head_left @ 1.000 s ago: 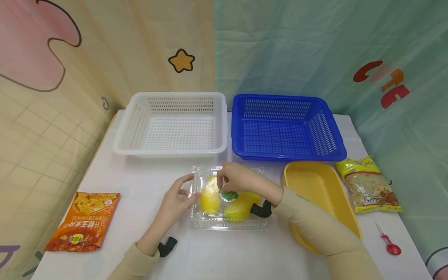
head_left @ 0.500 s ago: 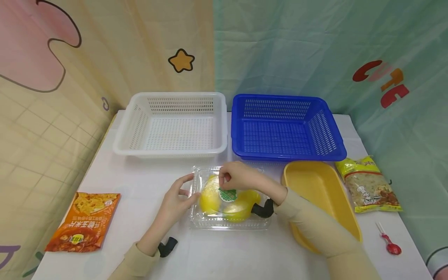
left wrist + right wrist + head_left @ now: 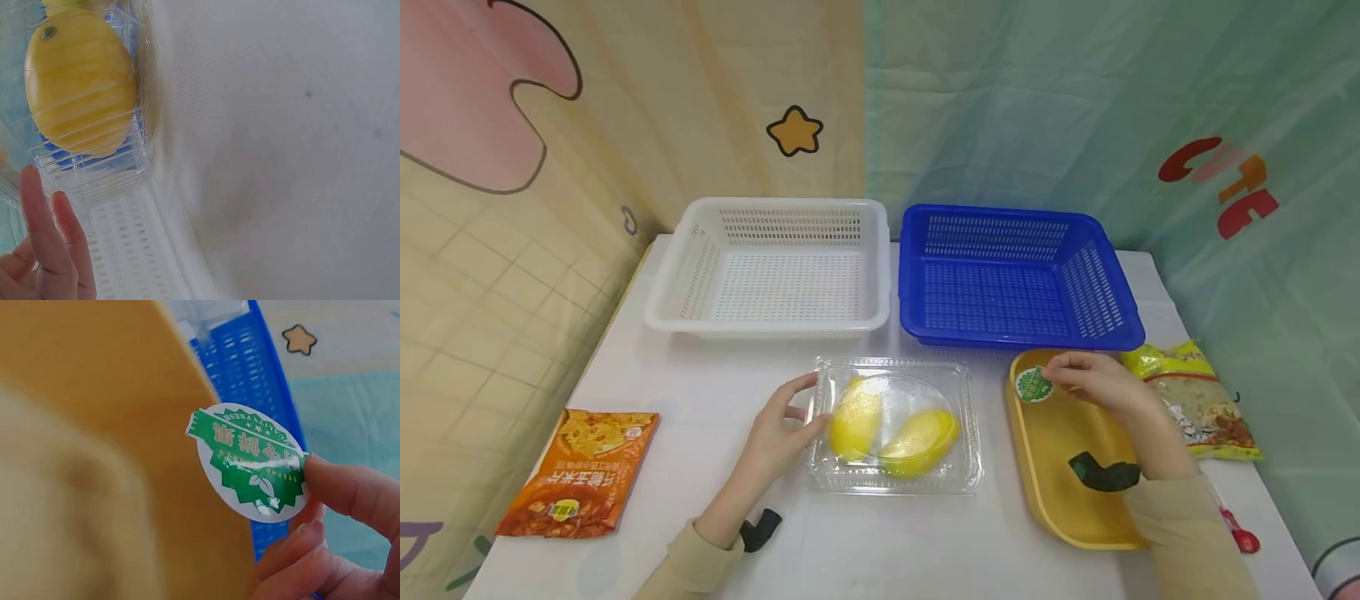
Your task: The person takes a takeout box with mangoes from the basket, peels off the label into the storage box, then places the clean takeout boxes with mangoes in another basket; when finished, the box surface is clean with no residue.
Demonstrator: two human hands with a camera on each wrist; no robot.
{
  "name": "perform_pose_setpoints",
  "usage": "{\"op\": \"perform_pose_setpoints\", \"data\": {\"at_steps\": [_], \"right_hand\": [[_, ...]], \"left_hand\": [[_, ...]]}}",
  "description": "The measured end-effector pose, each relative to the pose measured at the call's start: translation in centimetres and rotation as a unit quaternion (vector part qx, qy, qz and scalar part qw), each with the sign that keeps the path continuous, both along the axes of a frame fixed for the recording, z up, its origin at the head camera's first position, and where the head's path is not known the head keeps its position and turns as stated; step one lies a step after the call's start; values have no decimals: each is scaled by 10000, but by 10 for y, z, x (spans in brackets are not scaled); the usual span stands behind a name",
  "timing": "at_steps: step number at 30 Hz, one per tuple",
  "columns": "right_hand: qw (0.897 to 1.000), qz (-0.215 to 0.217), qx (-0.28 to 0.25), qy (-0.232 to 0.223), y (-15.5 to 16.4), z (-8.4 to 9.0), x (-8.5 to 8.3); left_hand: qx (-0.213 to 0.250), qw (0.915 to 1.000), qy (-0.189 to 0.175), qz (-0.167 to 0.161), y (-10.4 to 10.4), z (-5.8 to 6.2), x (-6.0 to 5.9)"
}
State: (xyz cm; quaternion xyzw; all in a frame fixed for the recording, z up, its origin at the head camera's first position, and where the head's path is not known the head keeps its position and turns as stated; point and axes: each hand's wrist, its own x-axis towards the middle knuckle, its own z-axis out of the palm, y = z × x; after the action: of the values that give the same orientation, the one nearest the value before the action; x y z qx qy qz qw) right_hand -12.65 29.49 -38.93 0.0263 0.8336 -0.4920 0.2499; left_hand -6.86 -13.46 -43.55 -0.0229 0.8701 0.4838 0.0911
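A clear plastic clamshell box [image 3: 891, 483] lies on the table with two yellow mangoes inside, one on the left [image 3: 855, 421] and one on the right [image 3: 921, 442]. My left hand [image 3: 782, 425] touches the box's left side, thumb over the edge and fingers fairly straight; the left wrist view shows those fingers [image 3: 44, 244] close beside the ribbed wall. Between thumb and fingertips, my right hand [image 3: 1097, 383] pinches a round green and white sticker [image 3: 250, 465] by its edge. In the head view the sticker overlaps the far left end of the yellow tray [image 3: 1060, 500].
Behind the box stand a white basket [image 3: 767, 325] and a blue basket [image 3: 1022, 340]. An orange snack bag [image 3: 580, 475] lies at the left. On the right are a yellow-topped food bag [image 3: 1217, 417] and a red lollipop [image 3: 1243, 537], partly behind the right arm.
The right hand has peeled the green sticker off the box lid and carried it right, over the yellow tray. The left hand stays at the box's left side.
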Motion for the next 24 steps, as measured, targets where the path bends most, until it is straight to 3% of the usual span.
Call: {"op": "perform_pose_setpoints", "data": {"at_steps": [4,9,24], "right_hand": [[9982,-201,463,-321,25,-22,7],[9932,-234,1067,-411,29,-39,7],[9881,-273,1431,-490,25,-36,-3]], "left_hand": [[-7,10000,15,-2,0,-1,0],[19,10000,-13,28,0,-1,1],[-58,9997,-162,149,-2,1,1]]}}
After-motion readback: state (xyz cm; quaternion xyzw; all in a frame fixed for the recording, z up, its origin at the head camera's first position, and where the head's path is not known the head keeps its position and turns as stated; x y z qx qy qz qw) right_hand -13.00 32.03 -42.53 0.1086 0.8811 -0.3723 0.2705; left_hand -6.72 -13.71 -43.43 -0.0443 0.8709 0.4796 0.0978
